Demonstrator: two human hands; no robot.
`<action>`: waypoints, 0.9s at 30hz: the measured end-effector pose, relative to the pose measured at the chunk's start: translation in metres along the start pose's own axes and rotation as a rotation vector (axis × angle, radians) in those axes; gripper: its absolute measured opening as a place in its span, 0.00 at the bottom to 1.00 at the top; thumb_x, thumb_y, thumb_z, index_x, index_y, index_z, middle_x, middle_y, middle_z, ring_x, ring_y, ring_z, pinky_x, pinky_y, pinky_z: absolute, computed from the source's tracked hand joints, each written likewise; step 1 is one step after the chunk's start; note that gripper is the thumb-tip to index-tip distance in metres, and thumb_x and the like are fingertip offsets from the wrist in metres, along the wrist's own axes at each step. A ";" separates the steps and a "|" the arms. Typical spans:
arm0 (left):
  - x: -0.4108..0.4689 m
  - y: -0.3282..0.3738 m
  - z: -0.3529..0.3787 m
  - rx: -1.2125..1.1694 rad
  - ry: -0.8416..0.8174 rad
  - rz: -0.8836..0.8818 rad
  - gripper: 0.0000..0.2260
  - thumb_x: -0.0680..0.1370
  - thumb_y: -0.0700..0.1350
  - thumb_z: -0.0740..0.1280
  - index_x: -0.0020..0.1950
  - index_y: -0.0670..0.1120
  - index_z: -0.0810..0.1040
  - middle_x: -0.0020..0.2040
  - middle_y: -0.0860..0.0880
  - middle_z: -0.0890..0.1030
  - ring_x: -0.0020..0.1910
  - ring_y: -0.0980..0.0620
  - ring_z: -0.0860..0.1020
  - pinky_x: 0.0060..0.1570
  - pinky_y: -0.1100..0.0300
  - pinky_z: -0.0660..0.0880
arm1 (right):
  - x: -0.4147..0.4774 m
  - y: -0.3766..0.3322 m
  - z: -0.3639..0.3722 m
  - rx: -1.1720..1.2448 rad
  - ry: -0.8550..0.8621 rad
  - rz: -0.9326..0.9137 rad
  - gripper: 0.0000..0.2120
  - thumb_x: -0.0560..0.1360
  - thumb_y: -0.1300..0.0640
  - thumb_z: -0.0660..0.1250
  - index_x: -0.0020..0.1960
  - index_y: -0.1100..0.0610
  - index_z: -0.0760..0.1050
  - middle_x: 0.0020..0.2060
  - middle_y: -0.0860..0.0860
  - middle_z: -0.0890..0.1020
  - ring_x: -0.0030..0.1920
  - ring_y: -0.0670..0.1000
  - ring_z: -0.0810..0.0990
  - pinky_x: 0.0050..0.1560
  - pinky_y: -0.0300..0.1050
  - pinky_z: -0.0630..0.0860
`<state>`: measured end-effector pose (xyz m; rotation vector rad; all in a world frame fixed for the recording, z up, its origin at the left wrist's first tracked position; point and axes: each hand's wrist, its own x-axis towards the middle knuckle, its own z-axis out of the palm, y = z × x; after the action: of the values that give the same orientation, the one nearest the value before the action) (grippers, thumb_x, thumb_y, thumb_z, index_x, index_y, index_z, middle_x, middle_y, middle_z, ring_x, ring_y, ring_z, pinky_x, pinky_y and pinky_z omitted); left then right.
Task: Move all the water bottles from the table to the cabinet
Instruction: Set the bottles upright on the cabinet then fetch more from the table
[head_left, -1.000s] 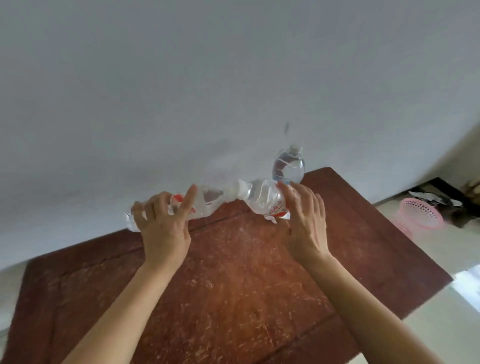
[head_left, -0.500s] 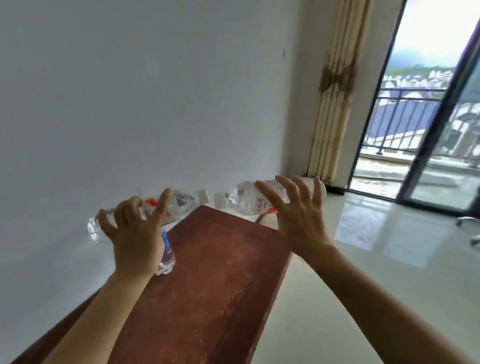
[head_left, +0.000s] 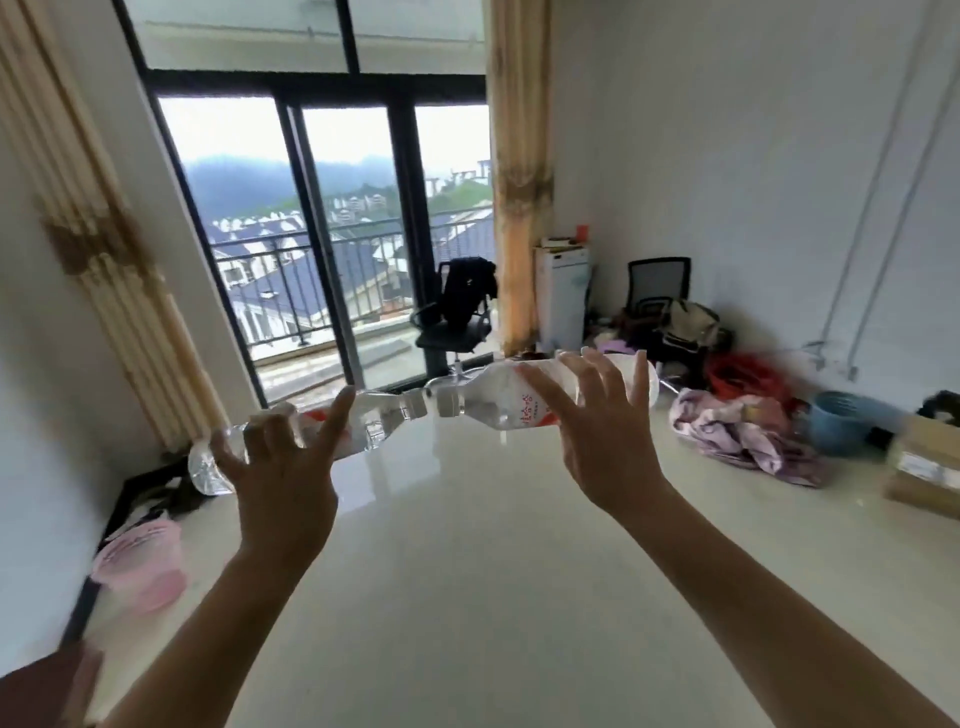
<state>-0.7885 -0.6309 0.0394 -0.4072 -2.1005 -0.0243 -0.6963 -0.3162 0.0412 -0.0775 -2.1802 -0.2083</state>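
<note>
My left hand grips a clear water bottle held sideways, its cap pointing right and its base sticking out past my fingers at the left. My right hand grips a second clear water bottle with a red-and-white label, also sideways, cap pointing left. The two caps nearly touch in mid-air in front of me. A corner of the brown wooden table shows at the bottom left. No cabinet is in view.
Pale glossy floor spreads ahead. A pink basket lies at the left. Black office chairs, a white box-like unit, crumpled cloth, a blue bucket and a cardboard box crowd the far right. Balcony glass doors stand ahead.
The view has swung right, away from the table and wall, toward the balcony doors and room. Both hands still carry their bottles; the third bottle on the table has left the view.
</note>
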 end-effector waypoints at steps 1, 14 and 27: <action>0.013 0.048 0.014 -0.069 0.017 0.065 0.43 0.69 0.27 0.70 0.78 0.56 0.65 0.61 0.34 0.72 0.61 0.34 0.70 0.66 0.27 0.57 | -0.017 0.046 -0.007 -0.061 0.001 0.046 0.47 0.69 0.71 0.73 0.80 0.44 0.59 0.68 0.59 0.73 0.70 0.64 0.71 0.72 0.78 0.53; 0.144 0.514 0.119 -0.723 -0.009 0.544 0.46 0.66 0.27 0.73 0.78 0.56 0.65 0.62 0.36 0.69 0.63 0.34 0.67 0.66 0.24 0.56 | -0.130 0.378 -0.073 -0.608 -0.181 0.533 0.44 0.72 0.67 0.74 0.79 0.42 0.60 0.71 0.57 0.71 0.72 0.62 0.70 0.71 0.78 0.57; 0.119 0.889 0.034 -1.190 -0.099 0.923 0.48 0.64 0.33 0.79 0.78 0.57 0.62 0.59 0.39 0.70 0.59 0.38 0.68 0.63 0.24 0.65 | -0.287 0.546 -0.215 -1.016 -0.177 1.021 0.45 0.68 0.67 0.76 0.79 0.47 0.62 0.68 0.57 0.73 0.70 0.61 0.71 0.68 0.77 0.62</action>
<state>-0.6097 0.2477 -0.0078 -2.0468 -1.5826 -0.7268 -0.2846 0.1888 -0.0053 -1.7447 -1.7165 -0.6866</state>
